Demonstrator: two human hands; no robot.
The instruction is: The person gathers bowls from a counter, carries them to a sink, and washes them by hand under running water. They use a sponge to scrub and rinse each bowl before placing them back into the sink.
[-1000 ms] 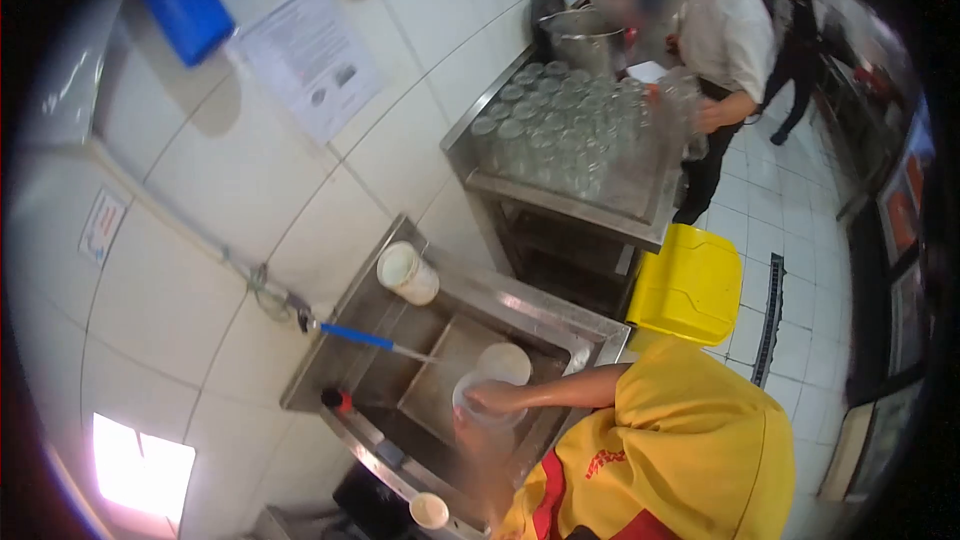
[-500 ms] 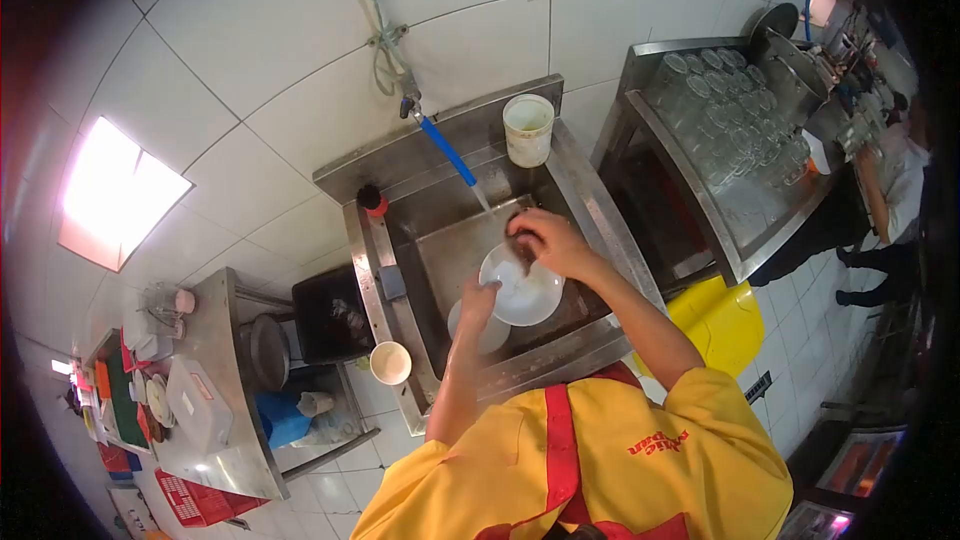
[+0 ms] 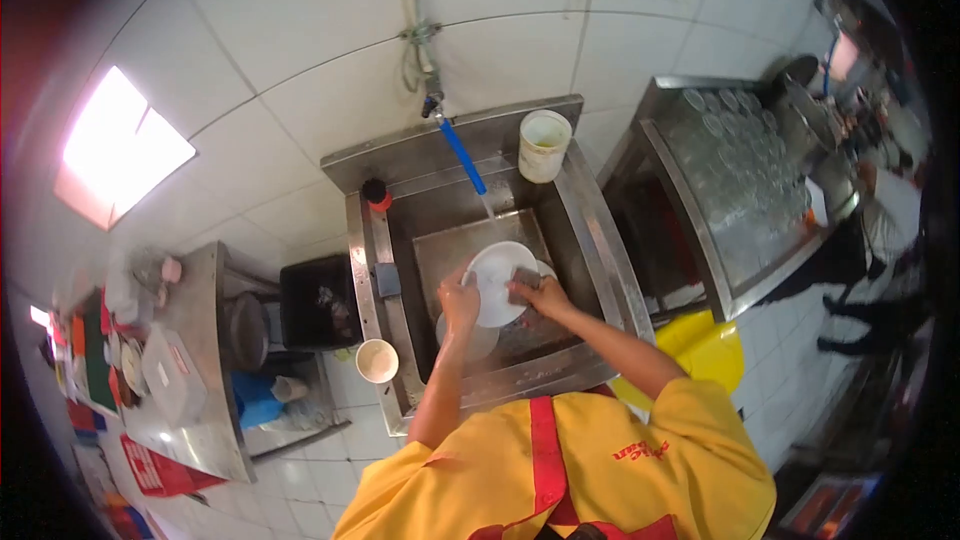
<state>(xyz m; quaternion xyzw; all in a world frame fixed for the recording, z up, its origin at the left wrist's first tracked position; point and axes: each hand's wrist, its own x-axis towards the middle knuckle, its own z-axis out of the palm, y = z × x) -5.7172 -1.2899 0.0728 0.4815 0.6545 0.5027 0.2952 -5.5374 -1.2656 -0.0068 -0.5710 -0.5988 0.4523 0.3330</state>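
A round white plate point(image 3: 491, 265) is tilted over the sink point(image 3: 462, 245), gripped at its left rim by my left hand point(image 3: 459, 302). My right hand point(image 3: 545, 297) is closed around a dark scouring pad point(image 3: 521, 285) and presses it against the right part of the plate's face. Below my left hand, another pale dish point(image 3: 478, 338) lies in the sink, partly covered. From a blue hose point(image 3: 463, 157) above, water runs down into the basin behind the plate.
A white tub point(image 3: 544, 147) stands on the sink's back right corner. On the left ledge are a red bottle with a dark cap point(image 3: 377, 194), a grey sponge point(image 3: 387, 280) and a cup point(image 3: 377, 361). Glass mugs point(image 3: 735, 155) crowd the right-hand steel table; a person stands beyond it.
My right hand has come down from the plate's upper edge to its right side with the pad. The plate has turned and shifted slightly left, and the camera view has shifted.
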